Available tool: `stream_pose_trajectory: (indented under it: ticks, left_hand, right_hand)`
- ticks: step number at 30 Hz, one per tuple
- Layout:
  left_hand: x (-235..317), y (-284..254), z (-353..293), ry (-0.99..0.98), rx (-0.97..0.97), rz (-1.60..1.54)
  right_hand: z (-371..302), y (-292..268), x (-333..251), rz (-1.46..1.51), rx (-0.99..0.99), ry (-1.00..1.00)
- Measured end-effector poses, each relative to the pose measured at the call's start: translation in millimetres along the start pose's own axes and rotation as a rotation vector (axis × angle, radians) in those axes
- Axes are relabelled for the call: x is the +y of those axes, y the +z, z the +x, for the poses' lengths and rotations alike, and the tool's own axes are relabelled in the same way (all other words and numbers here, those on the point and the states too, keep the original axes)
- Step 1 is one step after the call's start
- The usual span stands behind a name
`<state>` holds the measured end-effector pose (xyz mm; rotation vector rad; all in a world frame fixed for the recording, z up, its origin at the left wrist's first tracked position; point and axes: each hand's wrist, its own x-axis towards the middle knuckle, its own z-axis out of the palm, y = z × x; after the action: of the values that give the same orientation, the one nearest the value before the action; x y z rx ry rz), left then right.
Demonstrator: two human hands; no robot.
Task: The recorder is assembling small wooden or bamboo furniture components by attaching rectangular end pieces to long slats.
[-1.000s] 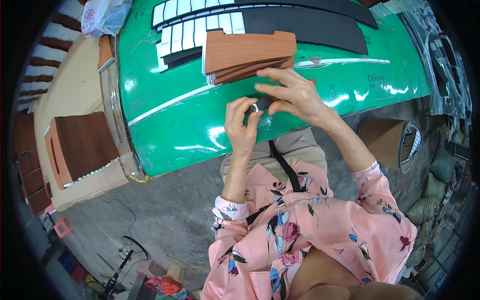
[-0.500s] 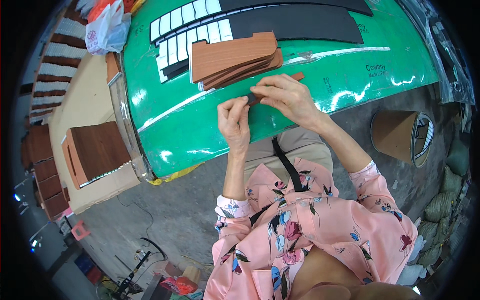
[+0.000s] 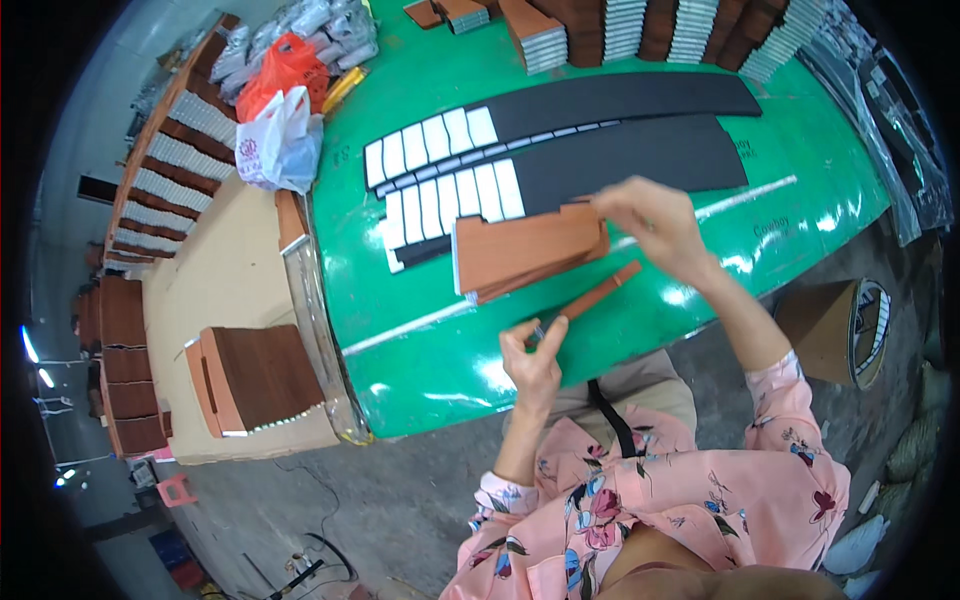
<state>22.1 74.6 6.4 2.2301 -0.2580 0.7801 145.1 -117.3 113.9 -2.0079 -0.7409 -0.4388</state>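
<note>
In the head view, the left hand (image 3: 533,368) is closed around the near end of a narrow brown strip (image 3: 600,290), which points up and to the right over the green bench (image 3: 800,205). The right hand (image 3: 655,225) has its fingertips at the upper right corner of a stack of notched wood-grain panels (image 3: 530,250), seemingly touching it; whether they pinch a panel or only rest there, I cannot tell.

Progress looks partial: the panels lie piled together with none lifted clear, while the narrow strip is apart from them in the left hand. Behind, two long black strips (image 3: 625,155) carry white rectangles (image 3: 430,207) at their left portions only; the rest is plain black. More brown stacks (image 3: 690,30) line the far side.

The left fingers cover most of a small dark piece at the strip's near end, so its kind is unclear. The right fingers are blurred, the panels cannot be counted, and the upper edge cuts off the far stacks.
</note>
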Motion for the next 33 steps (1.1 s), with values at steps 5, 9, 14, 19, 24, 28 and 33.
stream_pose_trajectory:
  ticks: [5, 9, 14, 19, 24, 28, 33]
  left_hand:
    - [0, 1, 3, -0.060, -0.052, -0.090]
    - [-2, 1, 3, -0.052, -0.072, -0.072]
    - [-6, 0, -1, -0.060, -0.097, -0.120]
    - [-10, -1, 0, -0.087, -0.138, -0.151]
    - [-13, -1, 1, -0.111, -0.153, -0.200]
    - [-15, 0, -1, -0.105, -0.148, -0.209]
    - [-14, -1, -3, -0.116, -0.147, -0.228]
  right_hand:
    - [99, 33, 85, 0.053, -0.161, 0.380]
    - [149, 85, 150, -0.236, -0.351, 0.154]
    - [181, 124, 184, -0.370, -0.349, 0.206]
    - [187, 130, 185, -0.449, -0.381, 0.201]
    - [192, 132, 187, -0.463, -0.433, 0.138]
    - [181, 142, 200, -0.468, -0.294, -0.060]
    - [170, 152, 208, -0.500, -0.123, -0.154]
